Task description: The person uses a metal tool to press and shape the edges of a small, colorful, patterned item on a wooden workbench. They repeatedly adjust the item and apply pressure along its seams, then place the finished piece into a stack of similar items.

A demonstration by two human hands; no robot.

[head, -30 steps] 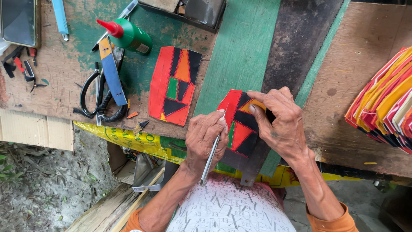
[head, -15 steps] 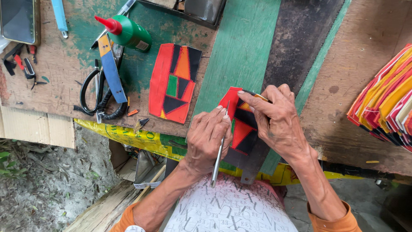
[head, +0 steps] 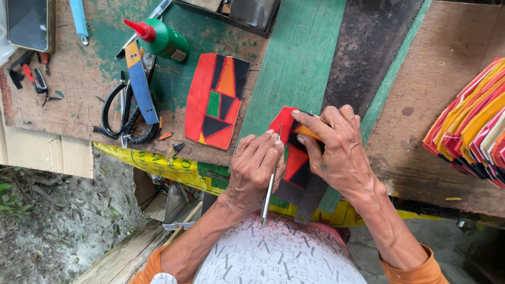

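My left hand (head: 256, 167) grips a thin metal tool (head: 268, 197) like a pen, its tip touching a red patchwork piece (head: 295, 158) with black, orange and green shapes. My right hand (head: 336, 152) presses down on that piece, fingertips on its upper edge. The piece lies on a green plank (head: 294, 68) near the workbench's front edge. A second, similar red patchwork piece (head: 216, 100) lies flat to the left, apart from both hands.
Black-handled scissors (head: 123, 113), a blue-and-orange strip (head: 141, 87), a green glue bottle with a red tip (head: 160, 38) and a phone (head: 29, 23) lie at the left. A stack of coloured pieces (head: 473, 126) sits at the right. A dark plank (head: 368, 58) runs beside the green one.
My left hand has shifted slightly up along the piece with the tool. My right hand's fingers have slid a little over its upper edge. The view has barely moved.
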